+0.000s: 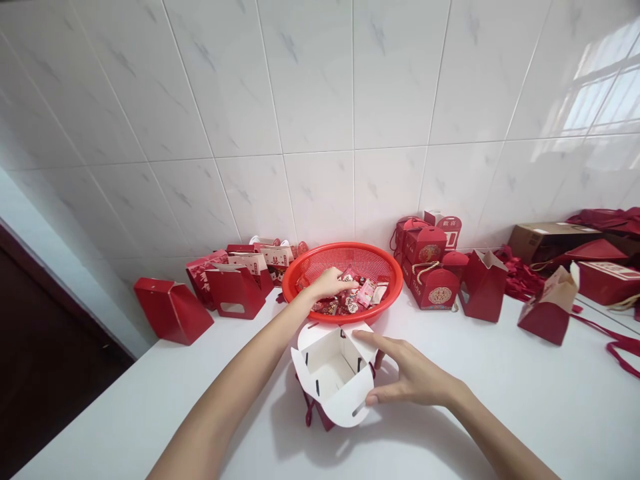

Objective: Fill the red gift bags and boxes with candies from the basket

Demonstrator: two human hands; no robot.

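A red plastic basket (395, 293) with wrapped candies (367, 292) in it stands near the wall. My left hand (333, 283) reaches into it, fingers bent down on a red candy packet at their tips. In front of the basket is an open box (333, 363), white inside and dark red outside, with its flaps folded outward and a red ribbon hanging at its side. The inside of the box shows only bare white walls and floor. My right hand (400, 373) holds the box's right side, thumb and fingers on its flaps.
Red gift boxes and bags (237, 290) stand left of the basket, with a red box (173, 310) further left. Stacked red boxes (433, 287) and two upright ones (483, 287) are on the right. A cardboard box (543, 240) and red ribbons (520, 277) lie at far right.
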